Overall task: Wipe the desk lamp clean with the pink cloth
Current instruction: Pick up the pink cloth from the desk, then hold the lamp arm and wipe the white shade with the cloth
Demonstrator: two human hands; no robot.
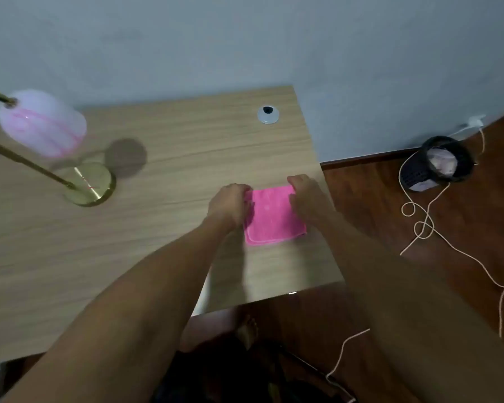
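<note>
The pink cloth (275, 218) lies flat as a folded square on the wooden desk (163, 228), close to its right edge. My left hand (230, 205) pinches the cloth's far left corner. My right hand (307, 199) grips its far right corner. The desk lamp stands at the left: a white shade with pink swirls (42, 123), a brass arm, and a round brass base (89, 184). Both hands are well to the right of the lamp.
A grey cable grommet (268, 114) sits in the desk near the wall. On the dark wooden floor to the right lies a tipped black mesh bin (440, 162) and a loose pale cord (431, 228). The desk's right edge runs just beyond my right hand.
</note>
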